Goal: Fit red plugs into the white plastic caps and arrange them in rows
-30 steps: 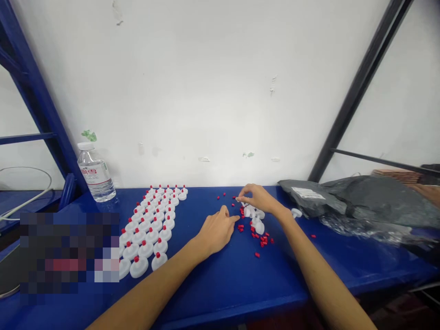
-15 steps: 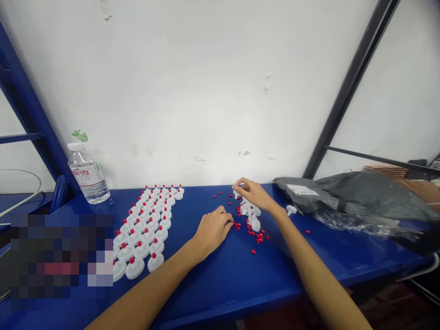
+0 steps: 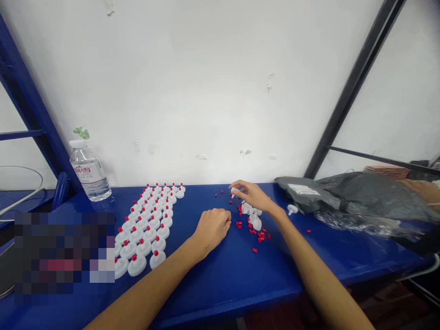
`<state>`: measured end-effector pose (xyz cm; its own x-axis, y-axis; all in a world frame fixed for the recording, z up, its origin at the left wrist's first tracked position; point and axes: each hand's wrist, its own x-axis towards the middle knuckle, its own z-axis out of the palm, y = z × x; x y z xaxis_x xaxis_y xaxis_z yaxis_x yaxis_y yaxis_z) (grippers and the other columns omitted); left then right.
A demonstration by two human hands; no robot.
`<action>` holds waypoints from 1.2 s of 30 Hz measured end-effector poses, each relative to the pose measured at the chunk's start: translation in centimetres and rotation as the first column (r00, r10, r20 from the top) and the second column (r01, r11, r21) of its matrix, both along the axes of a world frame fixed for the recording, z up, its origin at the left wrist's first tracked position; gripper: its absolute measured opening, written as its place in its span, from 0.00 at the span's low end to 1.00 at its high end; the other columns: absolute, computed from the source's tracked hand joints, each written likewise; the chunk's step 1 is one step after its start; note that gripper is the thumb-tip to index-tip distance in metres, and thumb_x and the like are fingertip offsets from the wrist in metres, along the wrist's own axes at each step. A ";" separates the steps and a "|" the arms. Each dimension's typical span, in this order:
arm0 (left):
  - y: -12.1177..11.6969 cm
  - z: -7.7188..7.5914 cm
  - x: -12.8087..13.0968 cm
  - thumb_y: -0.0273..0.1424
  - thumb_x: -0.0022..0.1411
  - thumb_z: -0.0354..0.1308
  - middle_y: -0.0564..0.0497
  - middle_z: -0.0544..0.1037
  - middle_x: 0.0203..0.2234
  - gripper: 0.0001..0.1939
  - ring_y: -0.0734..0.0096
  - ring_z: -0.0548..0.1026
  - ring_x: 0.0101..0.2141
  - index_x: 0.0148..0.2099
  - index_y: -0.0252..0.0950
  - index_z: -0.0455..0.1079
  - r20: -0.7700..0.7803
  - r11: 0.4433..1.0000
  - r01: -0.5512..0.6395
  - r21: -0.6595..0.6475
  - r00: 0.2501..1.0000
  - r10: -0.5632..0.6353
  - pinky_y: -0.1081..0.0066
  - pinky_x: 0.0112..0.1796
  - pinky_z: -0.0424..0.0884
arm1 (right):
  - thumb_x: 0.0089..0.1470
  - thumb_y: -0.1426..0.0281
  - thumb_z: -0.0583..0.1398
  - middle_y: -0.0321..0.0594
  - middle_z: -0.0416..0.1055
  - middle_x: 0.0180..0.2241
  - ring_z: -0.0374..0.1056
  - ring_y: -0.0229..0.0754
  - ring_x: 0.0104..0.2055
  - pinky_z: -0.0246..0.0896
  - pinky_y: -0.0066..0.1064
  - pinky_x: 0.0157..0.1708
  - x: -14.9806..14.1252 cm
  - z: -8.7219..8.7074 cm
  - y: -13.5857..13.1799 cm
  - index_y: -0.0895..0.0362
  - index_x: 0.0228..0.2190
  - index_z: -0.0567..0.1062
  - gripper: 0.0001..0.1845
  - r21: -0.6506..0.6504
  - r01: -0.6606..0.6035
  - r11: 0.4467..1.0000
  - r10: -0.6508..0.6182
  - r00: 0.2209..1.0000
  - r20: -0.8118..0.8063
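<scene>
My right hand (image 3: 252, 194) pinches a white funnel-shaped plastic piece (image 3: 235, 192) between thumb and fingers, its narrow stem pointing down. Below that hand lies a loose heap of similar white pieces (image 3: 255, 222). Small red caps (image 3: 261, 235) are scattered around the heap. My left hand (image 3: 212, 230) rests low over the table, just left of the red caps, with its fingers curled closed. Its fingertips are turned away, so whatever they hold is hidden. To the left, several white pieces with red caps on top (image 3: 143, 247) stand upright in slanting rows.
A water bottle (image 3: 90, 173) stands at the back left of the blue table (image 3: 220, 293). Grey plastic bags (image 3: 371, 195) and clear wrap (image 3: 357, 225) lie at the right. One white piece (image 3: 292, 209) sits beside the bags. A blurred patch covers the left front.
My right hand has lifted a white piece slightly left, out from the heap. My left hand has drawn back a little from the red caps, its fingers curling in.
</scene>
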<state>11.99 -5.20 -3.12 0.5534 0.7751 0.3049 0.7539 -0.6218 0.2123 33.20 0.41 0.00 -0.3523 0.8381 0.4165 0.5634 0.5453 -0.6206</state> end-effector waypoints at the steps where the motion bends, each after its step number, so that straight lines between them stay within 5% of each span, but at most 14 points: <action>1: 0.0 0.0 0.0 0.29 0.67 0.55 0.50 0.81 0.37 0.08 0.62 0.79 0.39 0.42 0.41 0.76 -0.002 1.000 0.003 -0.004 1.000 -0.003 0.69 0.38 0.68 | 0.61 0.60 0.59 0.41 0.76 0.44 0.75 0.43 0.39 0.70 0.35 0.40 0.1 -0.2 0.1 0.51 0.46 0.75 0.14 0.007 0.008 1.000 -0.008 1.000 0.005; 5: -0.1 -0.3 -0.2 0.27 0.69 0.51 0.48 0.80 0.41 0.15 0.62 0.79 0.39 0.51 0.42 0.75 0.076 1.000 -0.004 0.015 0.997 0.003 0.68 0.38 0.70 | 0.59 0.61 0.61 0.45 0.72 0.50 0.75 0.46 0.44 0.71 0.37 0.42 0.2 -0.9 0.6 0.50 0.50 0.75 0.17 0.002 0.038 0.999 -0.038 0.999 -0.009; 9: 0.3 -0.4 -0.3 0.26 0.68 0.51 0.47 0.79 0.43 0.15 0.66 0.79 0.37 0.48 0.40 0.78 0.339 1.000 -0.008 -0.016 0.941 0.013 0.68 0.40 0.71 | 0.58 0.59 0.62 0.46 0.72 0.52 0.76 0.47 0.43 0.72 0.39 0.41 -0.2 -0.6 0.2 0.50 0.49 0.77 0.18 -0.109 0.003 0.994 -0.013 0.996 -0.090; 14: 1.3 0.3 -0.3 0.32 0.66 0.54 0.49 0.80 0.30 0.13 0.74 0.74 0.20 0.47 0.36 0.78 0.719 0.921 0.068 -0.383 0.648 0.251 0.74 0.23 0.70 | 0.54 0.57 0.66 0.43 0.77 0.47 0.75 0.48 0.44 0.70 0.39 0.44 -1.1 0.9 -0.8 0.53 0.44 0.80 0.19 -0.211 -0.123 0.970 0.094 0.985 -0.145; 19: 1.5 0.9 -0.4 0.35 0.63 0.59 0.44 0.81 0.39 0.13 0.74 0.78 0.22 0.45 0.32 0.77 0.861 0.911 0.101 -0.400 0.381 0.336 0.79 0.16 0.64 | 0.49 0.58 0.70 0.42 0.79 0.42 0.74 0.47 0.44 0.69 0.36 0.43 -1.5 1.4 -1.4 0.54 0.43 0.81 0.21 -0.301 -0.196 0.933 0.134 0.968 -0.213; 25: 1.1 1.3 -0.3 0.40 0.61 0.61 0.42 0.81 0.40 0.18 0.72 0.79 0.22 0.45 0.30 0.77 0.903 0.932 0.105 -0.346 0.307 0.300 0.80 0.16 0.61 | 0.47 0.61 0.71 0.39 0.80 0.35 0.76 0.44 0.38 0.67 0.32 0.36 -1.8 1.4 -1.9 0.54 0.45 0.80 0.23 -0.389 -0.307 0.868 0.204 0.937 -0.284; 36: 1.0 1.6 -0.7 0.41 0.60 0.63 0.40 0.82 0.41 0.18 0.71 0.79 0.21 0.44 0.30 0.77 0.918 0.930 0.146 -0.336 0.271 0.289 0.80 0.15 0.59 | 0.46 0.62 0.72 0.42 0.79 0.41 0.76 0.46 0.43 0.69 0.35 0.43 -2.2 1.6 -2.0 0.55 0.43 0.81 0.22 -0.361 -0.303 0.882 0.169 0.919 -0.357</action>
